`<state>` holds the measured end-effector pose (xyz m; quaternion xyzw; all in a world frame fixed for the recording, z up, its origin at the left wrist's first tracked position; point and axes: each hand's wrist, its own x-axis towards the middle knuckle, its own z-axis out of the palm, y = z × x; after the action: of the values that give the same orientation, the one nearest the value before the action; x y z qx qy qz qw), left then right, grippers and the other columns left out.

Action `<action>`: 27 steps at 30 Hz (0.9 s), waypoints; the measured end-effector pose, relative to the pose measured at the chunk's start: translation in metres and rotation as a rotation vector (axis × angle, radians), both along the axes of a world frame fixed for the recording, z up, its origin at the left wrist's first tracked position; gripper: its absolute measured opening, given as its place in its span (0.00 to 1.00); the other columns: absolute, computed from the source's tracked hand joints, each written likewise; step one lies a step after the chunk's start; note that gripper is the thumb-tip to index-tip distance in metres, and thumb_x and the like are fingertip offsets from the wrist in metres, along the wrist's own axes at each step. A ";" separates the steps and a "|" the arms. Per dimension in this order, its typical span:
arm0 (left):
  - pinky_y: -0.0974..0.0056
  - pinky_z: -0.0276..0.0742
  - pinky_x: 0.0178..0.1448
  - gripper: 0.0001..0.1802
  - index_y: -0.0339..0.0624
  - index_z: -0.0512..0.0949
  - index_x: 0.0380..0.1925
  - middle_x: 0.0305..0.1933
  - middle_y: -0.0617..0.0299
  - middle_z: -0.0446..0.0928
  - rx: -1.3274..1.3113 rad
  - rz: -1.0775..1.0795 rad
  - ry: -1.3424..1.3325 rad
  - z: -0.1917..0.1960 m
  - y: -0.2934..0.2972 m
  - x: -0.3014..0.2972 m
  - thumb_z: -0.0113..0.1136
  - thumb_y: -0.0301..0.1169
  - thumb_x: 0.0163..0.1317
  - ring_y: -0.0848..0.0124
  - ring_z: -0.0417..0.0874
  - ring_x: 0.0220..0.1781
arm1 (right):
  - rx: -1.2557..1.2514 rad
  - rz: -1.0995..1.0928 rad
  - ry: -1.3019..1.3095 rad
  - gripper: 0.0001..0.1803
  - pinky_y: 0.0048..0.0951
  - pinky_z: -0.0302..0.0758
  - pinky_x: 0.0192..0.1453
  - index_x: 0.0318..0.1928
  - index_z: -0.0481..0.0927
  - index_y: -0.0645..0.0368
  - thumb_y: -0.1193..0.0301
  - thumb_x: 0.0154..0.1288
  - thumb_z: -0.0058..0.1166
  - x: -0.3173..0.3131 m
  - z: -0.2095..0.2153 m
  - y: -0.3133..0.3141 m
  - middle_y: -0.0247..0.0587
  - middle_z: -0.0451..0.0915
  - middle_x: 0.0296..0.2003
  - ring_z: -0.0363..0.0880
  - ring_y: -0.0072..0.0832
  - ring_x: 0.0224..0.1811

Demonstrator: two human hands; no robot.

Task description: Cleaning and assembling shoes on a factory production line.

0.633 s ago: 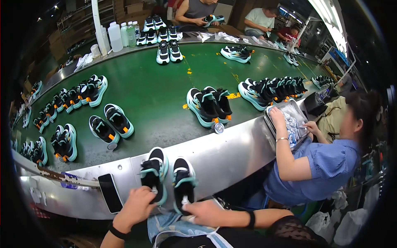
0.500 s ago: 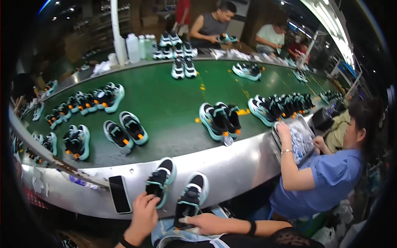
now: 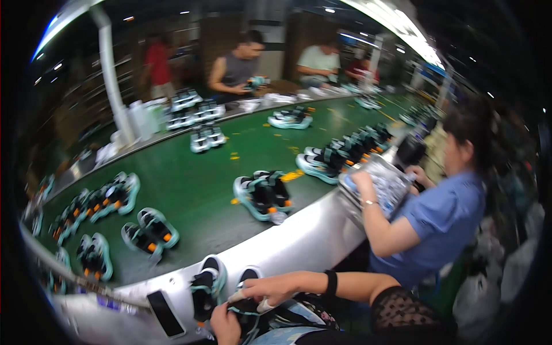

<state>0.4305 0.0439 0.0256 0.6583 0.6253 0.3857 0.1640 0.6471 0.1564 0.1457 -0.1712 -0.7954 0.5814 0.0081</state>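
Shoe (image 3: pixel 247 319) under R hand (image 3: pixel 275 288), grip unclear; L hand (image 3: pixel 226 324) gripping its L side.

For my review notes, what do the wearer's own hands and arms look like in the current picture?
The right hand has whitish finger coverings on what look like two digits, a plain black wristband, and, higher up the arm, a sheer black dotted sleeve. The left hand looks uncovered; the picture's lower edge cuts off its arm.

R shoe (image 3: pixel 249 273) part hid by R hand (image 3: pixel 272 288), bkgd blurry
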 end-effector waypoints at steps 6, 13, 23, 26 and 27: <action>0.51 0.72 0.53 0.15 0.28 0.76 0.48 0.43 0.37 0.79 -0.294 0.066 -0.125 0.038 0.005 0.018 0.53 0.29 0.66 0.45 0.79 0.46 | 0.368 -0.215 0.162 0.34 0.48 0.72 0.46 0.57 0.74 0.48 0.72 0.45 0.66 -0.027 -0.043 0.009 0.53 0.75 0.40 0.77 0.55 0.46; 0.58 0.73 0.59 0.20 0.27 0.76 0.55 0.50 0.43 0.82 -0.400 -0.012 -0.239 0.040 0.011 0.014 0.51 0.25 0.65 0.55 0.81 0.52 | 0.428 -0.161 -0.045 0.26 0.49 0.72 0.40 0.46 0.77 0.56 0.72 0.41 0.66 -0.010 -0.036 -0.003 0.52 0.81 0.30 0.80 0.53 0.41; 0.61 0.74 0.55 0.15 0.28 0.77 0.51 0.48 0.46 0.82 -0.400 -0.006 -0.294 0.036 0.012 0.021 0.55 0.26 0.68 0.62 0.80 0.48 | 0.677 -0.232 -0.110 0.26 0.51 0.75 0.33 0.46 0.70 0.58 0.73 0.44 0.64 -0.004 -0.042 -0.023 0.52 0.80 0.29 0.82 0.54 0.36; 0.59 0.75 0.54 0.13 0.28 0.77 0.46 0.46 0.47 0.80 -0.278 0.146 -0.221 0.051 0.005 0.035 0.59 0.27 0.66 0.58 0.80 0.46 | 0.631 -0.511 0.027 0.29 0.52 0.74 0.34 0.48 0.69 0.59 0.73 0.43 0.65 -0.016 -0.048 -0.015 0.54 0.79 0.27 0.81 0.57 0.35; 0.57 0.75 0.52 0.14 0.28 0.77 0.45 0.46 0.47 0.79 -0.205 0.158 -0.143 0.057 0.002 0.039 0.61 0.28 0.65 0.57 0.79 0.46 | 0.588 -0.539 0.007 0.30 0.52 0.74 0.34 0.49 0.68 0.60 0.74 0.43 0.65 -0.018 -0.050 -0.013 0.57 0.79 0.29 0.80 0.60 0.35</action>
<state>0.4691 0.0460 0.0830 0.5577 0.6981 0.3773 0.2436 0.6287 0.1430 0.0960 -0.3624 -0.8544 0.3064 0.2117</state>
